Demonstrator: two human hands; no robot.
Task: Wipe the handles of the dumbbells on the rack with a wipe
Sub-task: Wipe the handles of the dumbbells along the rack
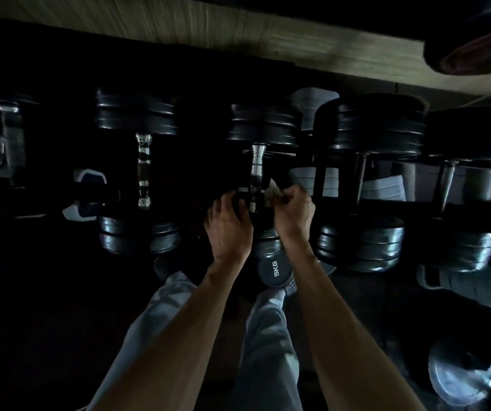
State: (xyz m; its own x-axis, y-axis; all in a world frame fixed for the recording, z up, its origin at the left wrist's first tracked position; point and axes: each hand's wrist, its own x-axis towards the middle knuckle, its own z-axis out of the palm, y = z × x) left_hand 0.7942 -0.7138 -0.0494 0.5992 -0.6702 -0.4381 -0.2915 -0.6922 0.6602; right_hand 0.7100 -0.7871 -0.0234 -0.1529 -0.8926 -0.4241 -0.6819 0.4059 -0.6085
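Black dumbbells lie in a row on a dark rack, lit dimly. The middle dumbbell has a chrome handle (256, 166) running away from me. My right hand (293, 210) pinches a crumpled pale wipe (274, 191) right beside the near end of that handle. My left hand (229, 223) rests on the near weight of the same dumbbell, fingers curled over its top just left of the handle. Another dumbbell with a shiny handle (144, 170) lies to the left, and a third handle (8, 143) shows at the far left.
Bigger black dumbbells (377, 126) sit to the right on the rack. A grey dumbbell marked 5KG (274, 271) lies on a lower level under my wrists. A wooden wall strip (238, 34) runs behind the rack. My light trousers fill the bottom centre.
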